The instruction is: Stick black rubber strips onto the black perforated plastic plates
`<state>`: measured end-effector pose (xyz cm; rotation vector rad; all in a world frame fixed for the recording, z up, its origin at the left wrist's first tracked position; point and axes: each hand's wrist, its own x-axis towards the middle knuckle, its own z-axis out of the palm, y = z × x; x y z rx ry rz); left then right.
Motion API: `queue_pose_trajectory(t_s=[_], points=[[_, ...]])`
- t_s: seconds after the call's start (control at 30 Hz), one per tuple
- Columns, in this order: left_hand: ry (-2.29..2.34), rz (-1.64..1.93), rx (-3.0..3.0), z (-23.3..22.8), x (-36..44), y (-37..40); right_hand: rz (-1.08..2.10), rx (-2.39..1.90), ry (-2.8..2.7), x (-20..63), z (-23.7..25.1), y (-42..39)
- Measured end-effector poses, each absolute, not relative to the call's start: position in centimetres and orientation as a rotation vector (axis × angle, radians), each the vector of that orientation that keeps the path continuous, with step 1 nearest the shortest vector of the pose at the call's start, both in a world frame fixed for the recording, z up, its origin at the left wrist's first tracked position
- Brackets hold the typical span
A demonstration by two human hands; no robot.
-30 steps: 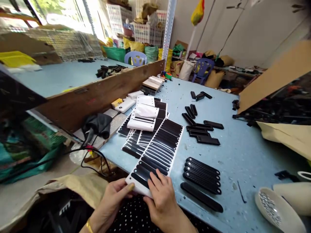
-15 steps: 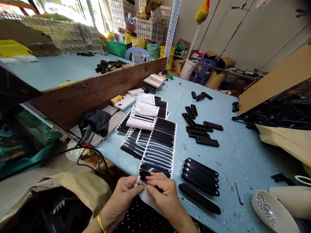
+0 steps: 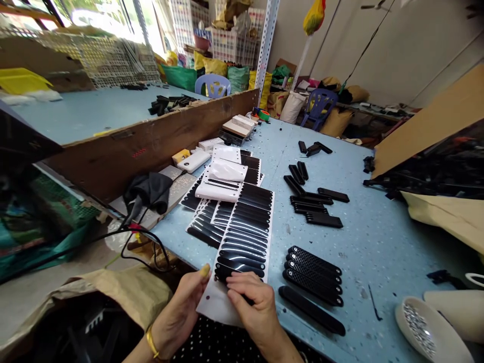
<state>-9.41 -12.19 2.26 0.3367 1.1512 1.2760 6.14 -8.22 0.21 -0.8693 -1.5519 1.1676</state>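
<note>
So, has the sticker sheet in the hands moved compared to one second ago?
Yes. The sticker sheet has turned: its far end swung left, away from the black grip plates, and its near end is lifted off the table edge.

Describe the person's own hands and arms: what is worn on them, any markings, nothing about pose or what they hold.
Both hands are bare, no gloves and no sleeves in view. The left hand has a yellowish thumbnail and a thin gold bangle at the wrist. The right hand shows no ring; its wrist is cut off by the picture edge.
</note>
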Motion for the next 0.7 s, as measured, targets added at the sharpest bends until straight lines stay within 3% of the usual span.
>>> queue_pose_trajectory(t_s=[0.13,0.27,0.33,0.5,0.7], points=[[1.142,1.166,0.41,2.0,-9.4,-11.4,1.233,-0.938,-1.489,6.1,0.0,-8.2],[1.174,1.124,0.397,1.7,-9.6,-11.4,1.605,-1.067,-0.967,7.1,2.0,-6.9],[1.211,1.102,0.434,1.7,-9.9,-11.4,1.638,-1.023,-0.776,8.3,3.7,-6.0],[1.509,1.047,0.79,1.6,-11.5,-11.0,1.397,-0.994,-0.733,13.4,7.3,-4.8],[2.12,1.29,1.899,2.9,-13.2,-11.3,1.07,-1.217,-1.206,18.0,6.0,-7.2]])
